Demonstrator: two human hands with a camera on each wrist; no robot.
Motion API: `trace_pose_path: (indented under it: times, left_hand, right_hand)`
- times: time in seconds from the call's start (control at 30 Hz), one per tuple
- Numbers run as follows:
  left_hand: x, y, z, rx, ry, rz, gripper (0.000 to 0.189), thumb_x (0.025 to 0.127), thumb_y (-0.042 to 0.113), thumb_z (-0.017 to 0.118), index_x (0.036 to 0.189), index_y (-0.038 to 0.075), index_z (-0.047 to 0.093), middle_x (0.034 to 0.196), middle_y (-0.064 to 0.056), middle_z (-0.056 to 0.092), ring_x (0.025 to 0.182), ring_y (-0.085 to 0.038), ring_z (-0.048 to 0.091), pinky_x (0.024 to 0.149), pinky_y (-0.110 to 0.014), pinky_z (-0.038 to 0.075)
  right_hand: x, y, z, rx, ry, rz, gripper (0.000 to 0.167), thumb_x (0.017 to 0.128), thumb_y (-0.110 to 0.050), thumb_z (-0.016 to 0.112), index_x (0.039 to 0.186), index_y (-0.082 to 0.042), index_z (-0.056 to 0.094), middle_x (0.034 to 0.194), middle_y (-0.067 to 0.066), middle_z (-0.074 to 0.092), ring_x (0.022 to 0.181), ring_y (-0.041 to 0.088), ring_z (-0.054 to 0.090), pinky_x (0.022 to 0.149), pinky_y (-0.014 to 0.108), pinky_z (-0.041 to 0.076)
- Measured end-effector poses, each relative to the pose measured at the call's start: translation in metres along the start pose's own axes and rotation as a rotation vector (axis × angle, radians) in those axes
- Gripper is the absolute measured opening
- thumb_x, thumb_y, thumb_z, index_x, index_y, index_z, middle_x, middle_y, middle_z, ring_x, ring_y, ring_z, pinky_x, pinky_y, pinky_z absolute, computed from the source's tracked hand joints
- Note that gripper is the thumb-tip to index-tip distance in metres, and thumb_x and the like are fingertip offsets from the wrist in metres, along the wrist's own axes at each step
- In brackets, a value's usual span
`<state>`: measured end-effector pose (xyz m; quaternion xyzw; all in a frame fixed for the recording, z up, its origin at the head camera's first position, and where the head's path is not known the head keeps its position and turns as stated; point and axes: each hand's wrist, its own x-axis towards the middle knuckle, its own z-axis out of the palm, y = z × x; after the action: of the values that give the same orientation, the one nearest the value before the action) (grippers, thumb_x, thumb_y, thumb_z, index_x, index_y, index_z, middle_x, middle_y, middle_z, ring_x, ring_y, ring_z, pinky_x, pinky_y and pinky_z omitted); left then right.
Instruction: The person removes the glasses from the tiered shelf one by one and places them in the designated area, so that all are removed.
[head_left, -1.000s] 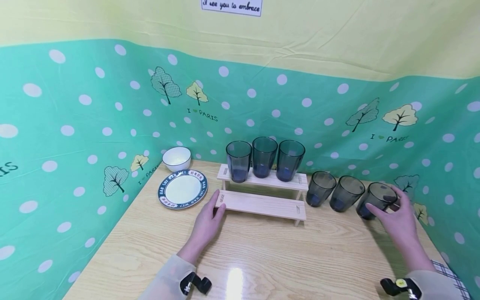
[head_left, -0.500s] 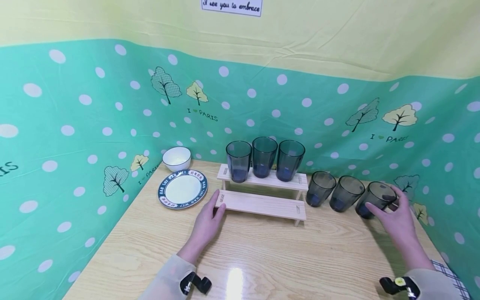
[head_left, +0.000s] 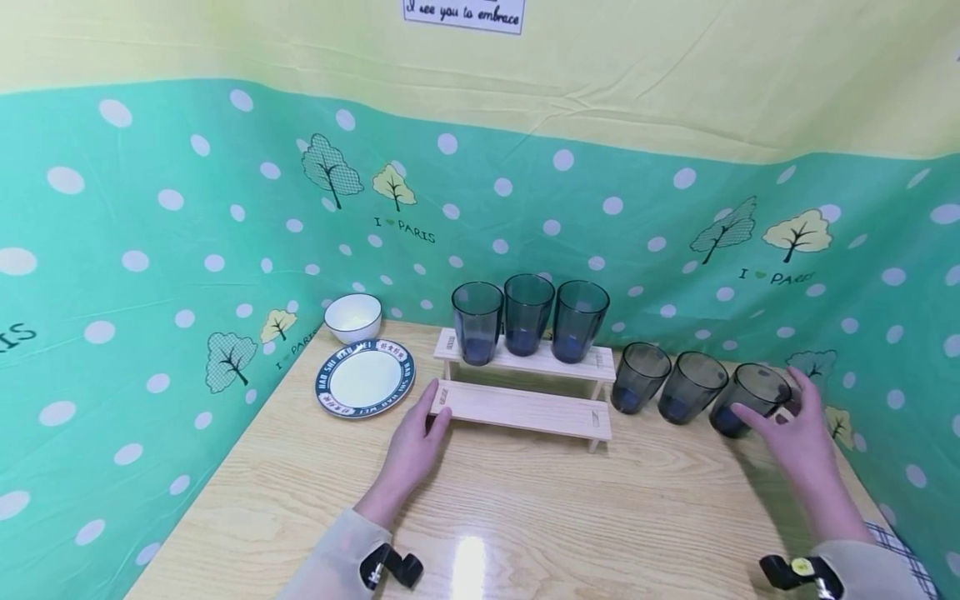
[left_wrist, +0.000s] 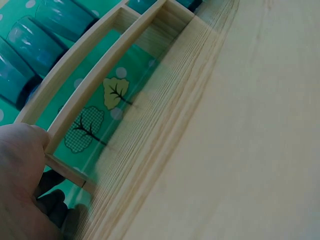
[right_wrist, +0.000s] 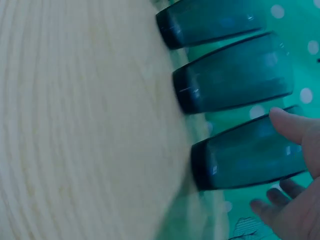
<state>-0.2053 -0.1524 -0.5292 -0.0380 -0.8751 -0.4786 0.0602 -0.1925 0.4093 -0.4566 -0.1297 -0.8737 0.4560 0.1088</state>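
Note:
My left hand [head_left: 412, 442] grips the left end of the lower tier of a two-tier wooden rack [head_left: 525, 408]; its thumb lies at the front edge. In the left wrist view, the hand [left_wrist: 20, 180] holds the rack's end [left_wrist: 67, 170]. Three dark glasses [head_left: 529, 312] stand upright on the upper tier. On the table to the right are three more in a row. My right hand [head_left: 802, 437] is around the rightmost glass [head_left: 750, 396], thumb in front of it. In the right wrist view, its other fingers [right_wrist: 265, 210] are spread away from the glass [right_wrist: 250, 155].
A white bowl [head_left: 354, 317] stands at the back left, with a blue-rimmed plate [head_left: 327, 387] in front of it. Patterned green cloth [head_left: 225, 167] encloses the table [head_left: 525, 517] at the back and sides. Checked cloth [head_left: 888, 540] lies at the right edge.
The rightmost glass has shifted very slightly left. My right hand's fingers have loosened, and a gap shows between them and the glass. My left hand stays put.

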Motion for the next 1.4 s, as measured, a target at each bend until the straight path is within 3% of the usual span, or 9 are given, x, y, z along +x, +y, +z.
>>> trace_pose_path:
  times: [0.13,0.37,0.53,0.7,0.93,1.07,1.4]
  left_hand:
    - [0.001,-0.001,0.0,-0.002,0.0,0.008,0.067,0.118,0.033,0.054,0.175,0.01,0.029,0.173,-0.021,0.04,0.159,-0.041,0.039,0.131,-0.057,0.031]
    - [0.003,-0.002,-0.001,-0.01,0.002,0.018,0.066,0.118,0.034,0.054,0.175,0.01,0.03,0.173,-0.02,0.039,0.159,-0.041,0.039,0.132,-0.057,0.03]
    - [0.003,-0.001,-0.001,-0.008,0.002,0.019,0.066,0.118,0.034,0.054,0.175,0.009,0.03,0.173,-0.02,0.04,0.159,-0.04,0.039,0.132,-0.057,0.03]
    - [0.003,0.0,-0.001,-0.008,0.005,0.019,0.066,0.118,0.034,0.054,0.175,0.01,0.03,0.173,-0.02,0.04,0.159,-0.04,0.039,0.132,-0.056,0.03]
    - [0.002,0.0,-0.001,-0.007,0.005,0.013,0.066,0.118,0.034,0.054,0.175,0.011,0.03,0.173,-0.02,0.04,0.159,-0.041,0.039,0.131,-0.058,0.03]
    - [0.001,0.0,-0.001,-0.009,0.002,0.006,0.067,0.118,0.035,0.054,0.175,0.012,0.03,0.173,-0.02,0.04,0.159,-0.041,0.039,0.131,-0.058,0.03]
    - [0.0,-0.002,-0.001,-0.004,0.002,-0.002,0.067,0.118,0.034,0.054,0.176,0.012,0.029,0.174,-0.019,0.039,0.16,-0.041,0.038,0.131,-0.057,0.03]
  right_hand:
    - [-0.004,-0.018,-0.005,0.008,0.032,-0.028,0.112,0.104,-0.042,0.079,0.179,-0.024,-0.001,0.18,0.03,0.009,0.16,0.061,0.016,0.121,0.081,0.026]
    - [-0.01,-0.051,-0.007,-0.059,0.109,-0.1,0.106,0.104,-0.039,0.08,0.179,-0.014,0.009,0.179,0.028,0.016,0.161,0.056,0.018,0.127,0.077,0.018]
    - [-0.017,-0.078,-0.002,-0.048,0.111,-0.167,0.104,0.102,-0.038,0.082,0.179,-0.021,0.013,0.18,0.023,0.017,0.164,0.048,0.018,0.131,0.072,0.015]
    - [-0.023,-0.105,0.011,-0.008,0.088,-0.203,0.101,0.103,-0.04,0.082,0.179,-0.029,0.016,0.18,0.019,0.019,0.165,0.045,0.02,0.133,0.065,0.018]
    - [-0.028,-0.136,0.033,0.045,0.064,-0.299,0.098,0.102,-0.034,0.084,0.178,-0.03,0.021,0.177,0.016,0.028,0.164,0.039,0.027,0.136,0.053,0.021]
    - [-0.028,-0.152,0.048,0.049,0.043,-0.325,0.099,0.101,-0.034,0.085,0.177,-0.033,0.022,0.176,0.014,0.032,0.162,0.038,0.031,0.135,0.054,0.024]
    - [-0.024,-0.184,0.086,0.113,-0.053,-0.425,0.097,0.1,-0.026,0.087,0.176,-0.023,0.027,0.171,0.015,0.039,0.159,0.037,0.036,0.133,0.054,0.029]
